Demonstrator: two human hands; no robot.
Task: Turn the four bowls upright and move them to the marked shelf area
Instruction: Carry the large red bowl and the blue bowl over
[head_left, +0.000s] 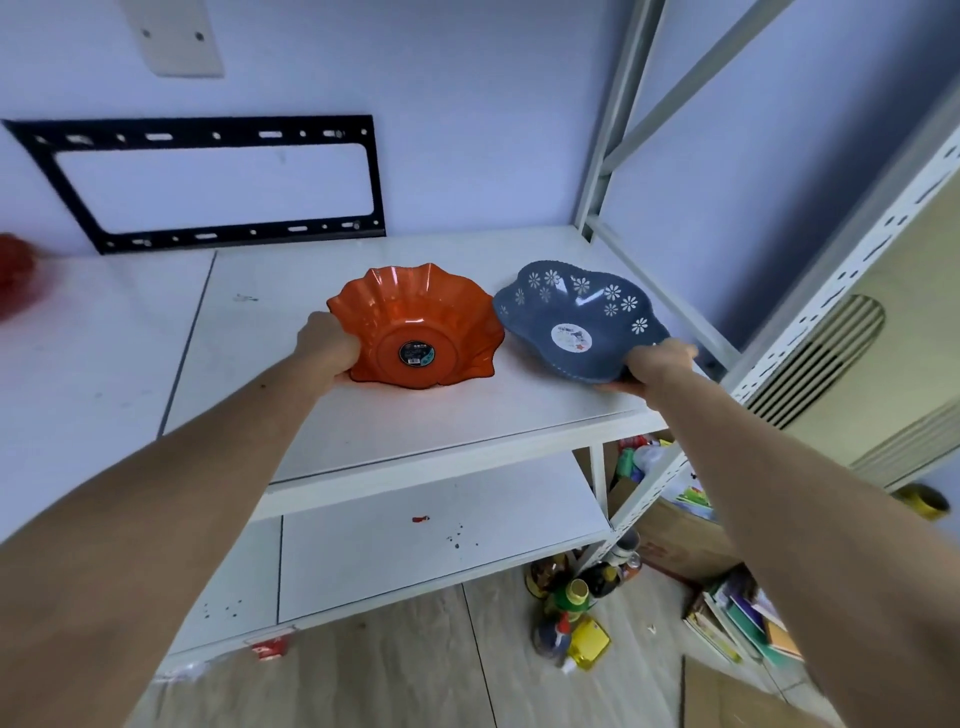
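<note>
Two bare forearms reach from the lower corners of the frame toward the middle, where a white shelf board (415, 415) carries two bowls side by side.

The left hand (328, 343) is closed on the left rim of a glossy orange plastic bowl with a wavy, scalloped edge (415, 327). This bowl sits open side up near the centre of the frame, a round dark sticker (416, 353) on its inner bottom. Its base appears to rest on the board, though the hand hides the near-left part of the rim.

The right hand (655, 364) is closed on the near-right rim of a blue-grey plastic bowl with a lobed edge and white daisy cut-outs (576, 317), fingers under the rim and thumb on top. This bowl also faces up, right of centre, with a pale round label (571, 336) inside. Its near edge looks slightly raised, so the bowl is tilted away from the camera. The two bowls stand just beside each other, rims almost touching.

A black metal mounting frame (208, 182) hangs on the pale wall in the upper left. A white perforated shelf post (852, 270) runs down the right side. At the left edge, a blurred red object (15, 280) lies on the surface. Bottles (571, 613) and books (743, 623) crowd the wooden floor at lower right.
</note>
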